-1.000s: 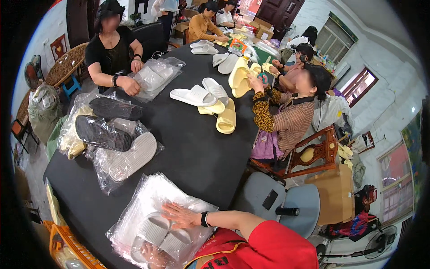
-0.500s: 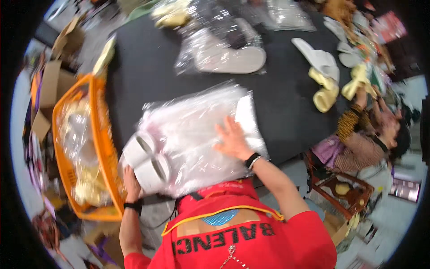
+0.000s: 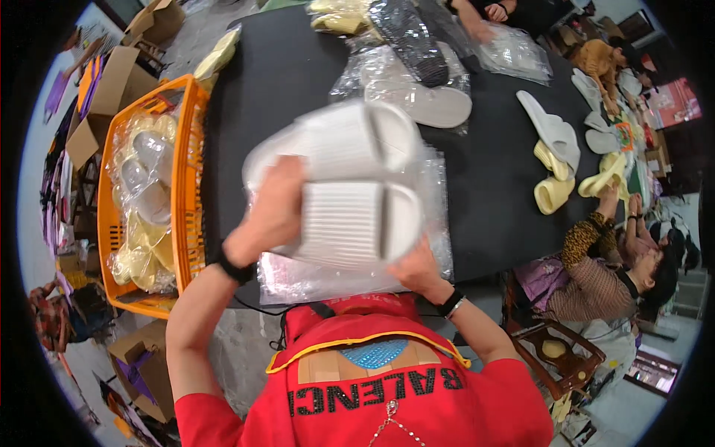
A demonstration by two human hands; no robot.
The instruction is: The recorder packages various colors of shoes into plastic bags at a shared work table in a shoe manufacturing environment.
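A pair of white slide slippers [image 3: 344, 222] with ribbed straps lies side by side above the plastic bags, slightly blurred by motion. My left hand [image 3: 277, 212] is closed around their left part, its thumb and fingers partly hidden. My right hand [image 3: 419, 270] is at the slippers' near right edge, over the bags. Its fingertips are hidden or blurred, so I cannot tell what they grip. Underneath, a stack of clear plastic bags [image 3: 328, 284] lies at the near edge of the black table [image 3: 488, 197], largely covered by the slippers.
An orange basket [image 3: 195, 171] of bagged slippers stands on the left. Bagged white slippers [image 3: 428, 104] and a bagged dark slipper [image 3: 410, 45] lie beyond the stack. Loose white slippers [image 3: 555, 134] and yellow slippers [image 3: 553, 195] are at right, near co-workers.
The slippers have moved from the stack's left edge to above its middle, held in my left hand. My right hand has left its flat, spread position and moved nearer to me.
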